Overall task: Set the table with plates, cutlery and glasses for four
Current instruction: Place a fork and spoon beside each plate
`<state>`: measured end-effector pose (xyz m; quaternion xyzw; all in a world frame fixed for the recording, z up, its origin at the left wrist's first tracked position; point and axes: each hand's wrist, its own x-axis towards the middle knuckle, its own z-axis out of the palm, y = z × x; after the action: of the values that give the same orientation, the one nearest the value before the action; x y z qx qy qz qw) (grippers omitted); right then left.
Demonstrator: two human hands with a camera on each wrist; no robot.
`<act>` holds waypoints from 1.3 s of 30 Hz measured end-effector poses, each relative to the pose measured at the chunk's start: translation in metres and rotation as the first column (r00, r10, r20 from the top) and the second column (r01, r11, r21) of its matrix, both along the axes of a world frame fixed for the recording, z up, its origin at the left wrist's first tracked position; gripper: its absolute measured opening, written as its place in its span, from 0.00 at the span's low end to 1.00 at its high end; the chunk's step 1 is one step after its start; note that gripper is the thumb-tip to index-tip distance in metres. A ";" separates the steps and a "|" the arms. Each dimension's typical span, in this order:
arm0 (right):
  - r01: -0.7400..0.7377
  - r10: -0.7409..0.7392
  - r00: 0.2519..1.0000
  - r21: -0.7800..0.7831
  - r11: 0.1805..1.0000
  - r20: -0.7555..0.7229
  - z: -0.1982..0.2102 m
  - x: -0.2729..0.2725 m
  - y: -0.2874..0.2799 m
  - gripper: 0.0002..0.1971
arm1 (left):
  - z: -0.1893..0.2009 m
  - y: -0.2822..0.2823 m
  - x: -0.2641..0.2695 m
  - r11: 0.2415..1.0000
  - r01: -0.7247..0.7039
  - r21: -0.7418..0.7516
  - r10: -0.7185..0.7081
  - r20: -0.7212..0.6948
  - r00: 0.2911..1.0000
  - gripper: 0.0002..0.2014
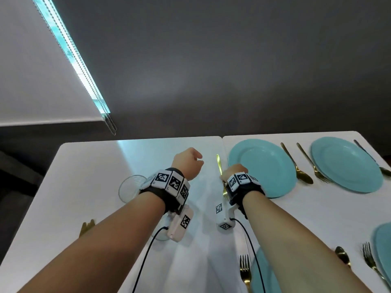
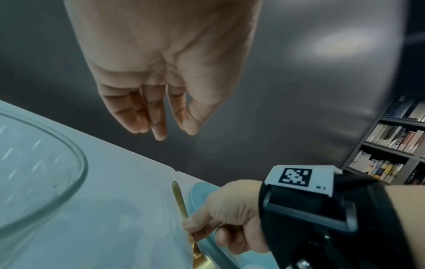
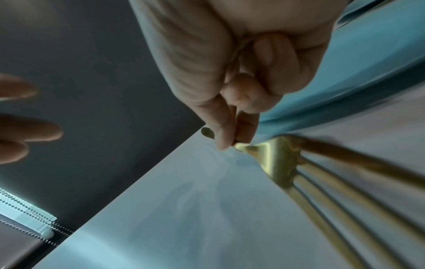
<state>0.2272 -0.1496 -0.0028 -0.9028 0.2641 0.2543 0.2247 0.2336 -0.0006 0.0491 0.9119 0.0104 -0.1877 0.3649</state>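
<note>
My right hand (image 1: 232, 172) pinches a gold fork (image 1: 219, 163) at its neck, between thumb and fingertips (image 3: 226, 136). The fork lies low over the white table (image 1: 95, 166), just left of a teal plate (image 1: 262, 166), handle pointing away from me and tines (image 3: 322, 209) toward me. In the left wrist view the fork (image 2: 181, 202) runs along the plate's rim (image 2: 197, 193). My left hand (image 1: 188, 163) hovers beside it, fingers (image 2: 158, 118) hanging loosely and holding nothing. A clear glass (image 1: 131, 188) stands under my left wrist.
A second teal plate (image 1: 347, 163) sits at far right, with a gold spoon (image 1: 296, 163) and fork (image 1: 313, 163) between the plates. Two nearer plates (image 1: 260, 271) (image 1: 383, 246) have cutlery beside them. Gold cutlery (image 1: 86, 227) lies near the left edge. A bookshelf (image 2: 391, 145) stands beyond.
</note>
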 end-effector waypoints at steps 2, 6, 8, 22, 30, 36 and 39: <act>0.158 -0.160 0.984 0.040 0.987 0.076 -0.007 0.008 0.002 0.19 | -0.003 0.001 0.003 1.000 -0.001 -0.007 0.001 0.004 1.000 0.13; 0.231 -0.232 0.964 0.022 0.973 0.134 -0.014 0.012 0.004 0.21 | -0.009 0.000 0.007 1.000 0.001 -0.021 -0.001 0.004 1.000 0.13; 0.244 -0.248 0.960 0.044 0.969 0.133 -0.017 0.015 0.004 0.22 | -0.011 -0.001 0.009 1.000 0.000 -0.030 0.000 0.002 1.000 0.12; 0.279 -0.283 0.947 0.049 0.959 0.150 -0.019 0.040 -0.003 0.14 | -0.027 0.003 0.017 0.995 -0.039 -0.091 0.035 -0.048 0.998 0.11; 0.273 -0.279 0.953 0.062 0.960 0.118 -0.016 0.040 -0.020 0.19 | -0.025 -0.001 0.017 0.993 -0.053 -0.103 0.049 -0.043 0.998 0.11; 0.253 -0.260 0.958 0.075 0.965 0.119 -0.016 0.039 -0.022 0.19 | -0.023 -0.007 0.014 0.995 -0.049 -0.085 0.046 -0.041 0.998 0.11; 0.238 -0.248 0.961 0.089 0.967 0.120 -0.015 0.037 -0.024 0.18 | -0.023 -0.009 0.012 0.995 -0.056 -0.080 0.053 -0.034 0.998 0.11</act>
<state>0.2644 -0.1733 -0.0173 -0.8694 0.3481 0.1748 0.3040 0.2456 -0.0093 0.0259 0.8926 0.0335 -0.1927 0.4062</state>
